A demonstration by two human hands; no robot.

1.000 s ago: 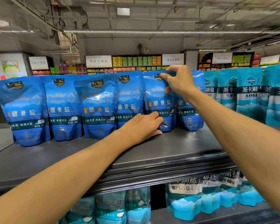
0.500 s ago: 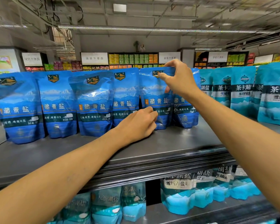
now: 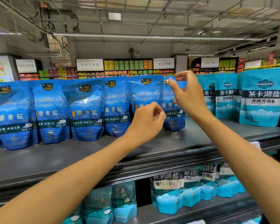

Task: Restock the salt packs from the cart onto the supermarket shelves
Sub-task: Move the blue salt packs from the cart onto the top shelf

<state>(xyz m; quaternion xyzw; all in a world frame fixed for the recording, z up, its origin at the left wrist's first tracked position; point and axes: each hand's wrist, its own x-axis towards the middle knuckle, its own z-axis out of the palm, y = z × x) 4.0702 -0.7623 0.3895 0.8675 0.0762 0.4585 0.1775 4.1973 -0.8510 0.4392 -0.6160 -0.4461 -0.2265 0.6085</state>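
Left hand (image 3: 146,122): grip loosely curled, empty, before blue salt packs (image 3: 86,109).
Right hand (image 3: 189,96): grip spread, empty, at the packs' tops.

Both the left hand (image 3: 146,122) and right hand (image 3: 187,94) have let go of the blue salt pack (image 3: 145,92).

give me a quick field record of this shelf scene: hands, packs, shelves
left hand: left hand loosely curled in front of the dark blue packs, holding nothing
right hand: right hand open beside the top of the rightmost dark blue pack, gripping nothing
top shelf: top shelf carries a row of upright dark blue packs, then teal packs at the right
lower shelf: teal packs standing
cart: not in view
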